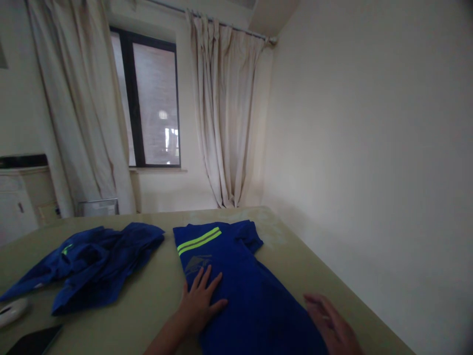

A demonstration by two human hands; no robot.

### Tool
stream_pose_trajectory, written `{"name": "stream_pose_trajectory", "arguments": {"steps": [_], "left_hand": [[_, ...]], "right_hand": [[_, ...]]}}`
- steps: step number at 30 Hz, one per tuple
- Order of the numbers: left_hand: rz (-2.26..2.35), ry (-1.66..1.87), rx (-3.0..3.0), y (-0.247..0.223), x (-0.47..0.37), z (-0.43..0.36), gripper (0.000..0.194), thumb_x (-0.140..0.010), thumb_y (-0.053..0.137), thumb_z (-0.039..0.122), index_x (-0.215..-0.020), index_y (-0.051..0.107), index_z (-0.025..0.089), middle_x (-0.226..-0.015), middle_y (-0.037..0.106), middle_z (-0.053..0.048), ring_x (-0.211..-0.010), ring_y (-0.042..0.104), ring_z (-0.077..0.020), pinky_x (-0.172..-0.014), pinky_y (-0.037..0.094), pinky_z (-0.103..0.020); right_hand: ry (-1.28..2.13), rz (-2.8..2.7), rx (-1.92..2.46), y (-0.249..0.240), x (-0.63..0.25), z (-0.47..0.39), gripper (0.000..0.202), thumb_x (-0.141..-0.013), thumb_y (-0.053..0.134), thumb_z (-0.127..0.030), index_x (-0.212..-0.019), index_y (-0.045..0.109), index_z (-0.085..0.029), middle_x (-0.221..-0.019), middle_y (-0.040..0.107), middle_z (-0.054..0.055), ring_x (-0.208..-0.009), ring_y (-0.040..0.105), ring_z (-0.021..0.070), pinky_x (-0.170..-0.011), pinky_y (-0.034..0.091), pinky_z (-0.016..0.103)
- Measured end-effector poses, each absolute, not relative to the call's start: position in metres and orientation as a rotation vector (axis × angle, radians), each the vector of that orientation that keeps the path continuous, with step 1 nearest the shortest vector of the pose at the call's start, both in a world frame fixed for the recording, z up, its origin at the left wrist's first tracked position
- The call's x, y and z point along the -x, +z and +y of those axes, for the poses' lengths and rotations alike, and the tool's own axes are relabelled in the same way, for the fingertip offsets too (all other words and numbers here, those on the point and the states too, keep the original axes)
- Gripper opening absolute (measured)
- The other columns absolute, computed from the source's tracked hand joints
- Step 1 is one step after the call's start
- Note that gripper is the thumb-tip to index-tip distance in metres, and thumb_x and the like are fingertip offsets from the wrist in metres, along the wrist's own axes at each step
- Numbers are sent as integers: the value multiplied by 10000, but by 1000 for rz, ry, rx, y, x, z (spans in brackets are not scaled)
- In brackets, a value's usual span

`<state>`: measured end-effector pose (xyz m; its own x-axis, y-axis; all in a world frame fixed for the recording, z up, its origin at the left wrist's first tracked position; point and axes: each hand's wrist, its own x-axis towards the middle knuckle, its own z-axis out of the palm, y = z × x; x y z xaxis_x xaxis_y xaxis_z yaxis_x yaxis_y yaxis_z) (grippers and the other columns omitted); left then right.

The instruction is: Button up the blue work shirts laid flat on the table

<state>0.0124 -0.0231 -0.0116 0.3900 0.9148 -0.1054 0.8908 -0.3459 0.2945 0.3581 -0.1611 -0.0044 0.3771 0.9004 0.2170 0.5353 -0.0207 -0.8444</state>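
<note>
A blue short-sleeved work shirt (251,291) lies folded lengthwise on the table, with a fluorescent yellow and grey stripe across its upper part and a faded dark print below. My left hand (199,301) rests flat on the shirt near its left edge, fingers spread, just under the print. By the shirt's lower right edge is my right hand (330,323), slightly blurred, its fingers loosely bent and apart with no cloth seen between them. The shirt's bottom end runs out of view.
A crumpled blue garment (96,261) lies on the left of the greenish table (155,296). Nearer me are a white rounded object (13,311) and a dark flat object (35,341). A plain wall (369,148) runs along the right; a curtained window (157,103) is behind.
</note>
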Motion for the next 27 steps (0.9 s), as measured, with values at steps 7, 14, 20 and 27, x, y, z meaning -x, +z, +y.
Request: {"name": "stream_pose_trajectory", "arguments": {"steps": [7, 14, 20, 27], "left_hand": [[1628, 261, -2389, -27, -6, 19, 679, -962, 361, 682, -1564, 337, 368, -1680, 240, -36, -1550, 174, -394, -1177, 200, -731], [1694, 678, -2472, -46, -3, 9, 439, -1029, 387, 403, -1383, 609, 268, -1466, 599, -74, -1396, 496, -310, -1241, 128, -646], [1329, 1249, -1894, -36, 8, 7, 551, -1033, 299, 508, -1476, 452, 219, -1537, 512, -91, -1434, 460, -241, -1219, 341, -466], [1159, 1281, -1450, -23, 52, 15, 735, -679, 763, 532, -1316, 609, 199, -1295, 710, -108, -1244, 638, -332, -1079, 514, -454]], "right_hand": [[419, -1816, 1925, -3, -275, -46, 633, -875, 609, -552, -1358, 588, -143, -1370, 631, 183, -1238, 615, 322, -1071, 450, 413], [316, -1767, 2075, 17, -250, 12, 348, -837, 687, -356, -1100, 688, -129, -1150, 706, 177, -1106, 645, 347, -930, 470, 423], [450, -2150, 1407, 43, -181, -6, 392, -857, 645, -222, -1249, 640, -230, -1251, 687, 37, -1160, 620, 191, -1013, 431, 246], [951, -2342, 1027, 32, -161, -7, 487, -911, 623, -580, -1252, 687, -239, -1187, 743, 36, -1066, 687, 237, -892, 507, 275]]}}
